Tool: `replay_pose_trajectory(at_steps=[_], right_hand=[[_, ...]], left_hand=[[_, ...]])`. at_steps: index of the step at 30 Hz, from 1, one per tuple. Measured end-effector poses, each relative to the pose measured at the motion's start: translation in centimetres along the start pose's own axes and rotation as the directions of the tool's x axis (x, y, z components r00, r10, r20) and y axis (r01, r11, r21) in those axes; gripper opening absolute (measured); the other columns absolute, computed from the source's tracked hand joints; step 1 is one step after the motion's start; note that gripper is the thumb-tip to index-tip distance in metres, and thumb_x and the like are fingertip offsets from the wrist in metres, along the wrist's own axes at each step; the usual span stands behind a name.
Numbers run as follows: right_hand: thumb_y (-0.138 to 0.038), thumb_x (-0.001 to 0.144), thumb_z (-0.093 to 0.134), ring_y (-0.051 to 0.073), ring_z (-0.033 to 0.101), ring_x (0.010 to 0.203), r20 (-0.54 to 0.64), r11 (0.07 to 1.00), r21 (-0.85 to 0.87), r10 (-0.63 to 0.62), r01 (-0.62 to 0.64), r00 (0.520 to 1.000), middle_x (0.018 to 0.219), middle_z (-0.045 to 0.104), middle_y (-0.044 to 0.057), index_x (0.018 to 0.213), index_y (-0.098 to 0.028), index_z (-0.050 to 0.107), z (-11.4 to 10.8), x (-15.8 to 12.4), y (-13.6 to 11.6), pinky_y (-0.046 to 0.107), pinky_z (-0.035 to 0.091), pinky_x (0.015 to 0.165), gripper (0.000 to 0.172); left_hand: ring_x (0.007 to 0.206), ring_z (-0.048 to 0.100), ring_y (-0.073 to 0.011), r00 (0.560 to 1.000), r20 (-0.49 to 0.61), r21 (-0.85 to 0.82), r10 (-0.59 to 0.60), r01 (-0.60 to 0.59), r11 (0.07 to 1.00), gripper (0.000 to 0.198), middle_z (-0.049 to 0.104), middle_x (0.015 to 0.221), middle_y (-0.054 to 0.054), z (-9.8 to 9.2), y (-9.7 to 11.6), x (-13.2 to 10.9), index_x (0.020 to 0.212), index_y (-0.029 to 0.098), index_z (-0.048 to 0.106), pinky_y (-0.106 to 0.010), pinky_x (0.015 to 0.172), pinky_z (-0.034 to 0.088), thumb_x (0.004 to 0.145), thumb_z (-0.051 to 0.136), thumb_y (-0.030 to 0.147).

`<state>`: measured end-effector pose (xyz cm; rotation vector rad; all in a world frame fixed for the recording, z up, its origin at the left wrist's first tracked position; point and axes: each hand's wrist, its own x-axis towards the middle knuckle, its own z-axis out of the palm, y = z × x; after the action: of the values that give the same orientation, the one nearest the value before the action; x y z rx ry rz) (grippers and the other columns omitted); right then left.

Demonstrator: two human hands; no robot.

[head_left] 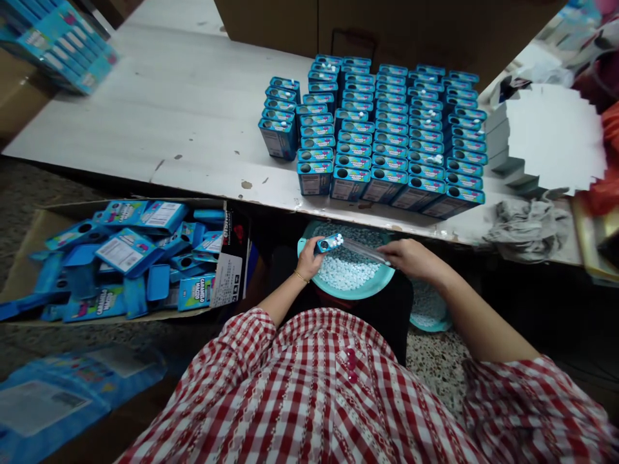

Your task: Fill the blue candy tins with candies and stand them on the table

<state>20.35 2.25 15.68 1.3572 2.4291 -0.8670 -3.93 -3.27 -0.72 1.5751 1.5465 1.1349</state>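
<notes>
My left hand (308, 259) is closed around a small blue candy box (325, 245), held over a turquoise basin (389, 278). White candies (339, 239) sit heaped at the box's top. In my right hand (406, 254) is a clear plastic scoop (365, 250), its far end reaching towards the box. Beneath both hands, loose white candies (345, 274) fill the basin, which rests at my lap. Beyond it on the white table stand rows of upright blue boxes (353, 175), with dark round openings on top and stray candies on a few.
To the left, a cardboard carton (220, 258) holds jumbled blue boxes (126, 252). A large brown carton (275, 26) stands at the table's back. White card stacks (556, 138) and a grey cloth (529, 225) lie right. Another basin (430, 322) is low by my right knee.
</notes>
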Motion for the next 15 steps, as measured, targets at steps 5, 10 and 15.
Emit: replay_pose_trajectory(at_steps=[5, 10, 15], right_hand=[[-0.020, 0.082, 0.045, 0.019, 0.061, 0.094, -0.060, 0.976, 0.076, 0.208, -0.204, 0.976, 0.104, 0.068, 0.006, 0.110, -0.021, 0.065, 8.0, 1.7, 4.5, 0.025, 0.044, 0.077, 0.034], [-0.010, 0.083, 0.038, 0.021, 0.060, 0.093, -0.090, 0.963, -0.005, 0.268, -0.270, 0.959, 0.107, 0.065, 0.012, 0.112, -0.018, 0.063, 15.1, 6.5, 2.2, 0.029, 0.044, 0.078, 0.039], [-0.004, 0.079, 0.042, 0.021, 0.057, 0.103, -0.049, 0.973, 0.109, 0.209, -0.203, 0.977, 0.112, 0.064, 0.009, 0.113, -0.017, 0.063, 17.5, 9.4, 1.0, 0.026, 0.041, 0.087, 0.042]], left_hand=[[0.101, 0.058, -0.0211, 0.995, -0.096, 0.034, -0.017, 0.021, 0.999, 0.037, 0.062, 0.108, -0.007, -1.5, -0.1, -0.9, 0.112, 0.021, 0.049, -0.049, 0.109, 0.022, 0.076, 0.057, 0.027], [0.104, 0.057, -0.0213, 0.994, -0.106, -0.004, -0.037, 0.036, 0.999, 0.037, 0.060, 0.112, -0.007, -1.8, -0.3, -1.2, 0.113, 0.022, 0.049, -0.046, 0.103, 0.032, 0.077, 0.058, 0.026], [0.094, 0.059, -0.0177, 0.980, -0.192, -0.092, -0.060, 0.043, 0.995, 0.040, 0.062, 0.105, -0.007, -1.4, -0.7, -0.7, 0.111, 0.018, 0.049, -0.032, 0.085, 0.046, 0.076, 0.060, 0.032]])
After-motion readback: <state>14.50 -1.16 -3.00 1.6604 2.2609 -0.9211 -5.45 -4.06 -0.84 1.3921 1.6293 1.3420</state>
